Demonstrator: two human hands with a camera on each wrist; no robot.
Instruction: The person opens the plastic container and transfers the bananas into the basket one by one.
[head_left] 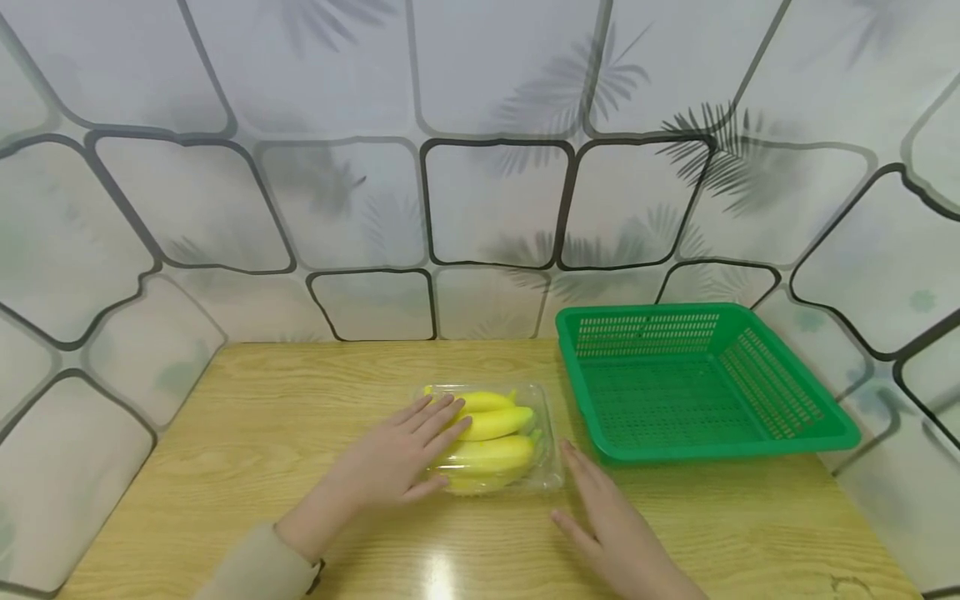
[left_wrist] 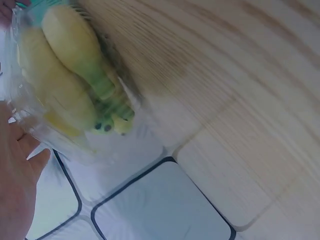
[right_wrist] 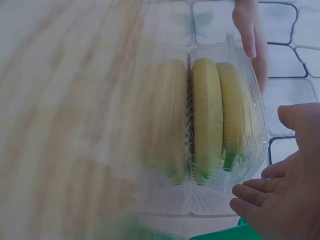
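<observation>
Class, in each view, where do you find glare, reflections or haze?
Head view: a bright glare patch on the table near the bottom edge, small highlights on the box; left wrist view: washed-out colours, soft detail on the bananas; right wrist view: a hazy picture, with a blurred reflection of the bananas in the table.

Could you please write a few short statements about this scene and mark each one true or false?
1. The bananas lie inside a clear box. True.
2. The box is left of the basket in the head view. True.
3. The basket is red. False: it is green.
4. The left hand reaches over the box. True.
5. The right hand holds a banana. False: the right hand holds nothing and is beside the box.
</observation>
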